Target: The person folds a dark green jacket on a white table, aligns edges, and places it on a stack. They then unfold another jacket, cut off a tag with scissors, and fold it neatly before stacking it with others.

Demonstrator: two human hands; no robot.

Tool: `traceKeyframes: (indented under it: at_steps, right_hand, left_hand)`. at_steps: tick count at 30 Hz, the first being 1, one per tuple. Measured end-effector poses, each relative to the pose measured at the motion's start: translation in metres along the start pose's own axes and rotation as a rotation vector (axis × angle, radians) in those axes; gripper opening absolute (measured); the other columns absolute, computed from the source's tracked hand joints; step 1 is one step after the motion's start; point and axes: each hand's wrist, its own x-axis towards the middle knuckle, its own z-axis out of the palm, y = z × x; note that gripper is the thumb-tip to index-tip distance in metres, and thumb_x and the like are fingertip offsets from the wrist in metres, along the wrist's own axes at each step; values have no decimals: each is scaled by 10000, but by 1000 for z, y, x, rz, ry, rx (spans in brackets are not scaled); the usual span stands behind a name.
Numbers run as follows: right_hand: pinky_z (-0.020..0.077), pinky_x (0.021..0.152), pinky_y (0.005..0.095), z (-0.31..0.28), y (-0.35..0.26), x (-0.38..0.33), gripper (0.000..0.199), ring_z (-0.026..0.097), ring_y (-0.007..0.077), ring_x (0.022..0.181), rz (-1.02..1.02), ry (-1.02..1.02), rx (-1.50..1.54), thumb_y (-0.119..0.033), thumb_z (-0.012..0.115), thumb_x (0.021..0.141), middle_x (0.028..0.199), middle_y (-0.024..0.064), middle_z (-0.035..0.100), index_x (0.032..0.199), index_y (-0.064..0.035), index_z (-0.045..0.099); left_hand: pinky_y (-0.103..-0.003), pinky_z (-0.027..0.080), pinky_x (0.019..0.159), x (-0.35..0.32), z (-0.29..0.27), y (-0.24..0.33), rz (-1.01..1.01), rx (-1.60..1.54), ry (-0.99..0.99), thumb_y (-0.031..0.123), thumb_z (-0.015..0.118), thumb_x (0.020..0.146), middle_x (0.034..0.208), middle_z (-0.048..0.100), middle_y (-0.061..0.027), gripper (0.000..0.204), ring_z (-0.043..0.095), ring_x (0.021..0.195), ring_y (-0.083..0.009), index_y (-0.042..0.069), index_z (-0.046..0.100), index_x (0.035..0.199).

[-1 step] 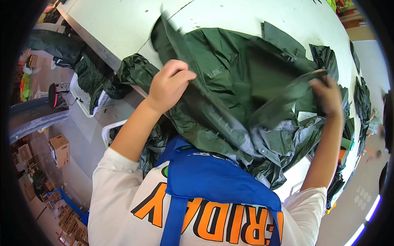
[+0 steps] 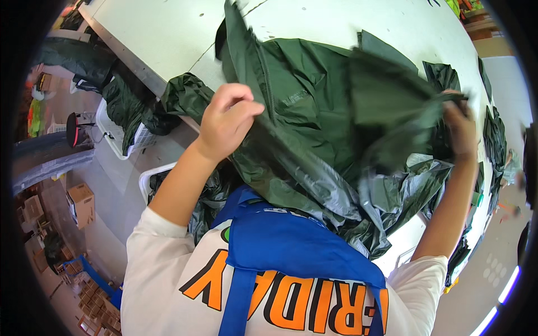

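A large dark green jacket-like garment (image 2: 302,106) of thin shiny fabric is spread and bunched on a white table (image 2: 157,33), hanging over the near edge toward my body. My left hand (image 2: 227,120) pinches a fold of it on the left side. My right hand (image 2: 460,130) grips another edge on the right and holds a flap lifted off the table, so the fabric is stretched between both hands. The flap is blurred.
A white basket (image 2: 115,131) with more green fabric stands on the floor to the left, and a second white bin (image 2: 151,176) is by my left elbow. More green pieces (image 2: 493,134) lie along the table's right edge. A cardboard box (image 2: 82,201) sits on the floor.
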Motion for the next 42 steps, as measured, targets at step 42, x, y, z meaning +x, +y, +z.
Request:
traceKeyframes:
  at_steps: [42]
  right_hand:
    - [494,747,406,352,47,-108,257,631,356,802,-163,-580,-297,-255,687,798,835,195,648,935,-41,647]
  left_hand:
    - [-394,481,736,-46,4,-69,-511,101,-296,27,600,839,1009,580,-136,77,582,865,-332,29,536,882]
